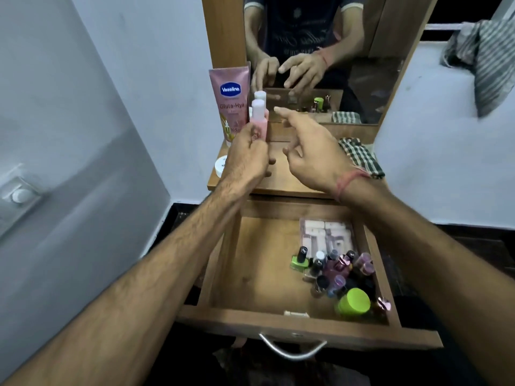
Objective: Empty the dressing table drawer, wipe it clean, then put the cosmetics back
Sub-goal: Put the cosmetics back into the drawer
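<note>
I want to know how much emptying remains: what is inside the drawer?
The drawer holds nail polish bottles, a green-lidded jar and a clear packet. What lies under the bottles is hidden.

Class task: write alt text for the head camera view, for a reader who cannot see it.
A person's left hand holds a pink bottle on the dressing table top beside a Vaseline tube, while the right hand hovers open above the top. Below, the open drawer holds nail polish bottles and a green-lidded jar.
</note>
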### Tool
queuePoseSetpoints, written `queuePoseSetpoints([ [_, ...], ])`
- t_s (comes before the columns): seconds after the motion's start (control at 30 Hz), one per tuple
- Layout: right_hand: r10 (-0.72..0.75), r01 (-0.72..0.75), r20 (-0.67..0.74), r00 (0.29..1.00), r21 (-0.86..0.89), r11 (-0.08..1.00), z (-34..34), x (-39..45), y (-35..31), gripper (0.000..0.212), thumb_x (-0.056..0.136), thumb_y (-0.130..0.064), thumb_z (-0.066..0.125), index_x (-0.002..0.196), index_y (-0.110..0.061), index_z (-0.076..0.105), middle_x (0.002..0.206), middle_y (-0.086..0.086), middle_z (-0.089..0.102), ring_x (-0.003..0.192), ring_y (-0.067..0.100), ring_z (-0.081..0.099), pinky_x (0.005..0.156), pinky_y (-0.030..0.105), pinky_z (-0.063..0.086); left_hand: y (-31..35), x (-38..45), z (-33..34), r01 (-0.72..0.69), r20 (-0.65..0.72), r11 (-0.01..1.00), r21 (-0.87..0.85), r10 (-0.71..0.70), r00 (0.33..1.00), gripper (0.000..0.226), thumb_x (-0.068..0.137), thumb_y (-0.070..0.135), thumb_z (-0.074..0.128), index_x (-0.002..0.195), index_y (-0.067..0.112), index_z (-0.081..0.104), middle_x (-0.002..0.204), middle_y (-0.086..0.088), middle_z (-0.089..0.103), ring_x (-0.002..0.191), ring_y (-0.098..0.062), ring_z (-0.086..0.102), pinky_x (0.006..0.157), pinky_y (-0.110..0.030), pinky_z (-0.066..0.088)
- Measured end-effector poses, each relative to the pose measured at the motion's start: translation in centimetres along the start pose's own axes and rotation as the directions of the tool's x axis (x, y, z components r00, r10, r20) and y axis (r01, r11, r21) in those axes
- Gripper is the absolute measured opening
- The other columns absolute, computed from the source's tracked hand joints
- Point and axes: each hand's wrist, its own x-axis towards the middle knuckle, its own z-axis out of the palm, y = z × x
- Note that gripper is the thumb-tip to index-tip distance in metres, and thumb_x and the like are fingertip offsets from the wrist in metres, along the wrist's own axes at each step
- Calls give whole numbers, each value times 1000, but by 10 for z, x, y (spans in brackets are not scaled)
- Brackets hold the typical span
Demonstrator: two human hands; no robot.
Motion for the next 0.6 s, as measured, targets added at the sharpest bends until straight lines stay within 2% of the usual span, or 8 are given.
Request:
queuePoseSetpoints([
  [0.1, -5, 4, -10, 1000, -112, 994, 13, 46, -4, 71, 98, -11, 58, 164, -30, 38, 154, 5, 51, 133, 27, 59, 112, 46, 50, -2, 16, -1, 51, 4, 995, -83, -50, 999, 32, 116, 20, 42, 136, 17, 67, 112, -15, 80, 93, -29, 82, 66, -42, 70],
  [0.17, 3, -1, 8, 1000, -201, 980, 18, 68, -3, 61, 103, -18, 58, 162, -27, 42, 156, 6, 48, 136, 29, 57, 112, 45, 50, -4, 21, -1, 75, 3, 991, -112, -75, 997, 31, 116, 21, 43, 130, 15, 69, 109, -20, 80, 86, -27, 83, 62, -42, 69],
  [0.23, 7, 3, 37, 999, -263, 965, 24, 88, 0, 51, 104, -27, 59, 155, -23, 49, 153, 8, 50, 131, 33, 60, 106, 44, 51, -6, 28, -1, 97, 17, 986, -139, -96, 995, 30, 117, 23, 43, 132, 15, 68, 115, -17, 79, 78, -24, 83, 60, -39, 68],
  [0.33, -20, 18, -3, 1000, -297, 955, 30, 102, 5, 39, 99, -34, 67, 135, -23, 57, 135, 6, 61, 113, 34, 66, 91, 43, 52, -4, 30, -3, 131, 54, 973, -189, -123, 991, 35, 119, 16, 42, 149, 18, 61, 124, -9, 74, 69, -20, 80, 54, -34, 67],
  [0.4, 8, -24, -69, 998, -243, 970, 30, 102, 8, 32, 95, -37, 74, 121, -24, 59, 117, 1, 69, 99, 28, 67, 81, 37, 51, -3, 28, -6, 132, 61, 973, -190, -122, 991, 40, 119, 12, 42, 155, 18, 57, 131, -5, 68, 71, -21, 81, 54, -31, 67],
  [0.47, 35, -55, -121, 992, -165, 985, 26, 93, 9, 26, 91, -37, 75, 109, -26, 59, 103, -4, 73, 92, 23, 69, 80, 38, 56, -1, 20, -6, 127, 67, 976, -177, -117, 991, 43, 118, 8, 40, 158, 17, 56, 134, -3, 62, 76, -24, 81, 54, -31, 67],
  [0.53, 26, -49, -179, 983, -125, 991, 16, 75, 8, 25, 89, -37, 74, 107, -28, 60, 97, -8, 73, 88, 19, 71, 80, 42, 62, 1, 7, -7, 112, 85, 980, -167, -99, 991, 47, 118, 5, 38, 161, 14, 53, 135, -1, 61, 85, -29, 79, 57, -32, 67],
  [0.6, 15, -35, -233, 972, -82, 996, -1, 48, 5, 26, 92, -39, 73, 114, -28, 63, 95, -12, 70, 85, 10, 70, 79, 37, 63, 0, -3, -10, 26, 91, 993, -112, -16, 996, 47, 117, 8, 46, 163, 15, 51, 135, 1, 64, 86, -25, 78, 60, -34, 68],
])
